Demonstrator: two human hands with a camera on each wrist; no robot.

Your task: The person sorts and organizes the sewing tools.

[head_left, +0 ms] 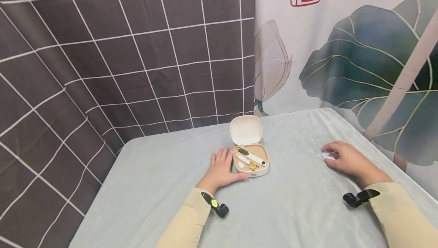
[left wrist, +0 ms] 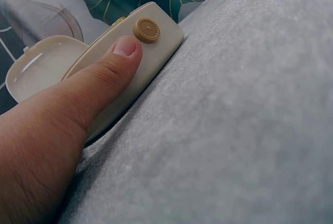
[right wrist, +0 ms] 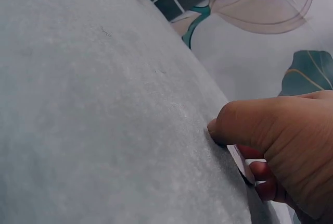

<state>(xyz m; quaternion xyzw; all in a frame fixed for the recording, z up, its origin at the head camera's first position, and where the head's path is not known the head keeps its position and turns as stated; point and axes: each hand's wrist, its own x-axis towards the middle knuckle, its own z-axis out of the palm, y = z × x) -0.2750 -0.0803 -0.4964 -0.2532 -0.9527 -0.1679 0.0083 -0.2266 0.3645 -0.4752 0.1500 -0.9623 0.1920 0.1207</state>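
A small cream case [head_left: 260, 172] stands on the bed-like surface, its lid [head_left: 245, 129] raised. Inside the tan tray lie a white tool with a dark end [head_left: 252, 157], a gold round piece [head_left: 253, 166] and small white pieces. My left hand [head_left: 220, 168] rests against the case's left side, fingers spread and fairly straight. In the left wrist view its thumb [left wrist: 112, 65] lies along the front wall, just beside a button-shaped gold catch [left wrist: 146, 30]. Far to the right, my right hand [head_left: 347, 159] pinches a thin, flat white piece with markings [head_left: 329, 155] close over the cloth, partly covered by the fingers.
Pale grey-blue plush cloth [head_left: 294, 210] covers the surface. Behind it hang a dark gridded curtain [head_left: 164, 50] and a white curtain with a leaf print [head_left: 369, 58]. The surface's right edge runs close past my right hand.
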